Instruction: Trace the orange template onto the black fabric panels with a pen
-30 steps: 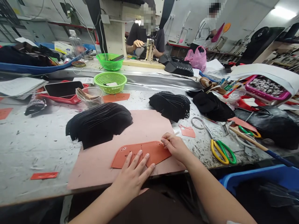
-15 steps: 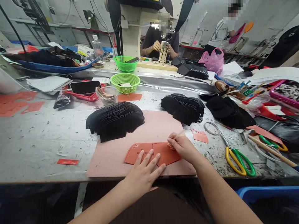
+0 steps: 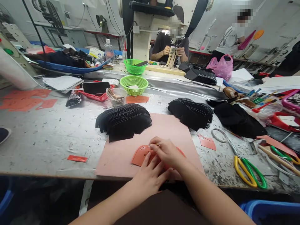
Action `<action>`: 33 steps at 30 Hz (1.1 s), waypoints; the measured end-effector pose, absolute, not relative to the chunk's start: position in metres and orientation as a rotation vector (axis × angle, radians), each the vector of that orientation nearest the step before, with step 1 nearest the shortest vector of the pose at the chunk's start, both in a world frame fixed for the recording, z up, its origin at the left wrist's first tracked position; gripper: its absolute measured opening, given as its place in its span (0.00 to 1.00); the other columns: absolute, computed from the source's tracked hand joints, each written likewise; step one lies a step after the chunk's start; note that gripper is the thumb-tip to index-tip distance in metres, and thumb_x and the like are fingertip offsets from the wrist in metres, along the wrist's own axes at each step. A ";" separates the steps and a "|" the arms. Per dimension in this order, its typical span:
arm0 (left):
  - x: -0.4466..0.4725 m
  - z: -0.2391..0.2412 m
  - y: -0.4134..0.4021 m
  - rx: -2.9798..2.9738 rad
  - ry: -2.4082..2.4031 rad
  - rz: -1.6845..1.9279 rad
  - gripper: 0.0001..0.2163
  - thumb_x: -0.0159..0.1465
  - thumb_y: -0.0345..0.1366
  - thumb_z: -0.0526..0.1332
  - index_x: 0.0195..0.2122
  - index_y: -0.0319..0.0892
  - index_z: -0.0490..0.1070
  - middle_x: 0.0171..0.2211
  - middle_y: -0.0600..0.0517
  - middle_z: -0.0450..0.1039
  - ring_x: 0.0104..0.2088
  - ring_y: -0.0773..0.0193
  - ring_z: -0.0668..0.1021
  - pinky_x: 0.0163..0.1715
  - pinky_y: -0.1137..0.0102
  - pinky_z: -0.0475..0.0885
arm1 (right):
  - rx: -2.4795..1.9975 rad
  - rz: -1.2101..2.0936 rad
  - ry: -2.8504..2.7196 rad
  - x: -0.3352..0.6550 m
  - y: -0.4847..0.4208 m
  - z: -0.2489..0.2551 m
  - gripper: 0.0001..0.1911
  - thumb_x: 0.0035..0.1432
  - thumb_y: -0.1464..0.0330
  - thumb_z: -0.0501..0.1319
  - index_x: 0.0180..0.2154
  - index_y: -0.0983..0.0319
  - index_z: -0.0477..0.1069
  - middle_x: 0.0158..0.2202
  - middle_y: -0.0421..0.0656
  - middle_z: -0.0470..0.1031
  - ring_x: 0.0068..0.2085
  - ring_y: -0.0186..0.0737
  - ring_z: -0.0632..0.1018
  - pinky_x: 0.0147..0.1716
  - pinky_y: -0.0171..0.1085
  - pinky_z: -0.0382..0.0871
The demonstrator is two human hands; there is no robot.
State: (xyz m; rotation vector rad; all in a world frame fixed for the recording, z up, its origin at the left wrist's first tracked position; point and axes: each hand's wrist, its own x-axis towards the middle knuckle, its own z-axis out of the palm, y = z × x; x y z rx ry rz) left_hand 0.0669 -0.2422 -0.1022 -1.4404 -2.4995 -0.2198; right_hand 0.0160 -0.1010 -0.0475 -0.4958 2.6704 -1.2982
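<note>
An orange pattern piece [image 3: 141, 155] lies on a pink mat [image 3: 122, 156] at the near edge of the grey worktable. My left hand [image 3: 150, 176] rests flat on the piece with its fingers stretched out. Across the piece's middle my right hand [image 3: 165, 152] is closed in a pinch on a thin tool that I can barely see; its tip touches the piece. The hands hide most of the piece. Two stacks of black cut pieces sit behind the mat, one at the left [image 3: 124, 121] and one at the right [image 3: 191, 112].
Yellow and green scissors [image 3: 248, 170] lie to the right, with a metal ring [image 3: 219, 135] and an orange scrap [image 3: 207, 142]. Green baskets [image 3: 134, 85], a clear cup [image 3: 116, 96] and a red tray [image 3: 95, 90] stand behind. A person works at a sewing machine [image 3: 172, 56] opposite.
My right hand has moved left from the piece's right end to its middle, still pinched. The left hand stays pressed on the piece. My view has shifted to the left.
</note>
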 end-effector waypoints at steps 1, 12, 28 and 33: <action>0.067 -0.101 -0.241 -1.420 -2.481 -0.244 0.19 0.66 0.41 0.50 0.58 0.47 0.58 0.57 0.45 0.60 0.57 0.44 0.59 0.55 0.46 0.48 | -0.510 -1.241 2.658 0.014 -0.110 -0.048 0.09 0.60 0.69 0.50 0.32 0.61 0.68 0.31 0.41 0.74 0.32 0.35 0.74 0.31 0.33 0.65; 0.070 -0.095 -0.240 -1.395 -2.451 -0.297 0.19 0.67 0.37 0.48 0.59 0.44 0.57 0.56 0.47 0.61 0.56 0.45 0.60 0.57 0.44 0.44 | -0.519 -1.146 2.638 0.012 -0.123 -0.046 0.09 0.61 0.71 0.51 0.30 0.62 0.68 0.29 0.41 0.73 0.31 0.36 0.73 0.32 0.34 0.65; 0.064 -0.108 -0.250 -1.418 -2.361 -0.007 0.21 0.65 0.41 0.52 0.59 0.49 0.56 0.57 0.46 0.61 0.53 0.45 0.66 0.50 0.50 0.57 | -0.118 -0.965 2.837 0.027 -0.033 -0.048 0.03 0.52 0.71 0.56 0.33 0.61 0.64 0.34 0.42 0.69 0.35 0.39 0.70 0.37 0.36 0.62; 0.046 -0.121 -0.259 -1.385 -2.090 0.037 0.21 0.64 0.38 0.56 0.58 0.53 0.58 0.54 0.52 0.66 0.51 0.55 0.70 0.55 0.58 0.56 | -0.014 -1.046 2.639 0.023 -0.034 -0.044 0.10 0.42 0.77 0.60 0.27 0.61 0.60 0.26 0.35 0.65 0.29 0.33 0.65 0.28 0.31 0.57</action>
